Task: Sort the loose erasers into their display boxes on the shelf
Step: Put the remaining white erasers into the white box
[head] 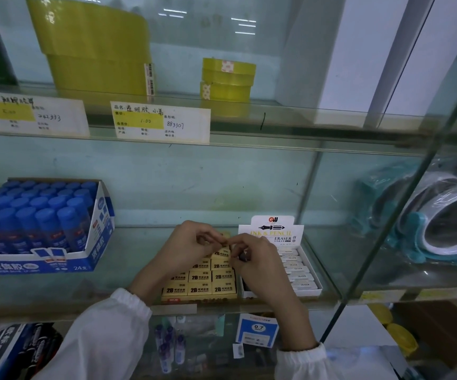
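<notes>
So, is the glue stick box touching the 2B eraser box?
Apart. The head view shows a stretch of glass shelf between the glue stick box and the 2B eraser box.

On the middle glass shelf [139,256], a box of 2B erasers [198,290] sits at the front edge. An ink-and-pencil eraser box [301,270] is just beside it on the right, and a glue-stick box [41,266] well apart on the left. Over the 2B box's back row, the left hand [191,242] and right hand [254,259] meet, pinching a small eraser [225,241] between them; tape rolls [227,78] stand on the shelf above.
</notes>
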A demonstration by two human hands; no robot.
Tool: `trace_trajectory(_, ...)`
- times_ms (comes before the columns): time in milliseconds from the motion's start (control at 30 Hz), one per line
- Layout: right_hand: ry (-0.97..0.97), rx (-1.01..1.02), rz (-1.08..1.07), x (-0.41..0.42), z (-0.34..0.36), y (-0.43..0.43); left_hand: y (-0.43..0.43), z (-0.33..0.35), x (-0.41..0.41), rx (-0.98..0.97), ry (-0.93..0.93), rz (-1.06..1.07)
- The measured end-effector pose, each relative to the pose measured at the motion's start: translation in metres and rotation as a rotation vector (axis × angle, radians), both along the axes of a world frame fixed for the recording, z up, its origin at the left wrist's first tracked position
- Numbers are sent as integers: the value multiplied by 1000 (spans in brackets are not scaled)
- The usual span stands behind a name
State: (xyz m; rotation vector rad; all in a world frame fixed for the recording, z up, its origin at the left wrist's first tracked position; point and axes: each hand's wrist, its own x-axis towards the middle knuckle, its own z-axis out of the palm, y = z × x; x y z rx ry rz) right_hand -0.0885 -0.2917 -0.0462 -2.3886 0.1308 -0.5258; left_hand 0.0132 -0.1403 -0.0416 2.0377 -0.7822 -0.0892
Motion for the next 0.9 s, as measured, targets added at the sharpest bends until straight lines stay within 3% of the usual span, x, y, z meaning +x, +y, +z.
trace_trajectory(100, -14, -17, -10, 1, 0, 0, -5, 0, -1, -8, -39, 33)
trace_trajectory(233, 6, -76, -20, 0, 1, 2, -3, -3, 3, 119, -218, 68)
trace_trajectory(367, -2, -29, -29, -1, 2, 2, 2, -5, 3, 84, -121, 0)
trace_trajectory(533, 21, -135, -23, 0, 1, 3, 12, -6, 7, 57, -104, -5)
trace_trajectory(733, 14, -138, -35, 1, -1, 4, 24, -6, 1, 156, -423, 111)
trace_trajectory(900, 8, -141, -40, 1, -1, 3, 36, -5, 1, 77, -352, 6)
